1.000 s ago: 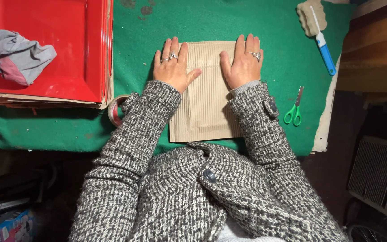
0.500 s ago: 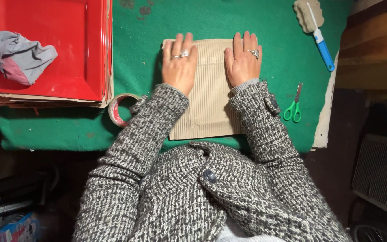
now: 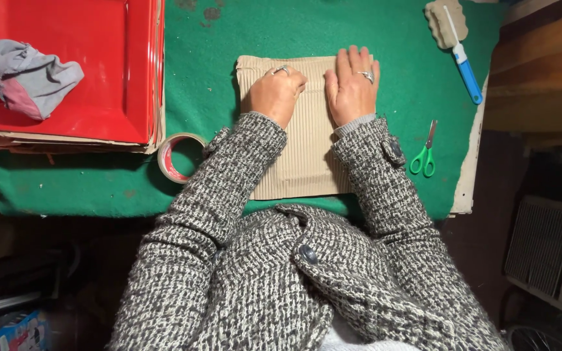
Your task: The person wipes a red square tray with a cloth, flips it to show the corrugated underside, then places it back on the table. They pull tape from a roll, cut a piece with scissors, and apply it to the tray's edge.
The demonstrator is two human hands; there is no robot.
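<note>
Green felt (image 3: pixel 372 169) covers the table, and the cardboard (image 3: pixel 307 156) lies near its middle, its near edge close to the felt's front edge and the person's coat. Open felt runs beyond the sheet's far edge and on both sides. To the left, the tape roll (image 3: pixel 175 158) sits near the sheet and just in front of the red tray (image 3: pixel 99 71), which holds a grey cloth (image 3: pixel 26 77). To the right, the green scissors (image 3: pixel 424 153) lie well clear of the sheet, close to the felt's right edge, and a blue-handled tool (image 3: pixel 464 65) rests against a tan pad (image 3: pixel 440 23) at the far right corner.

Half a second ago both hands lay flat with fingers stretched over the sheet's far part. Since then the left hand (image 3: pixel 276 94) has curled: its fingers are bent together, knuckles up, pressing at the sheet's far left. The right hand (image 3: pixel 352 88) stays flat, fingers straight and close together, their tips at the far edge. Neither hand grips anything; both press down on the sheet.

It is tan, corrugated, with fine ribs running away from the person, roughly rectangular and lying flat. A faint raised rectangle shows in its near half.
</note>
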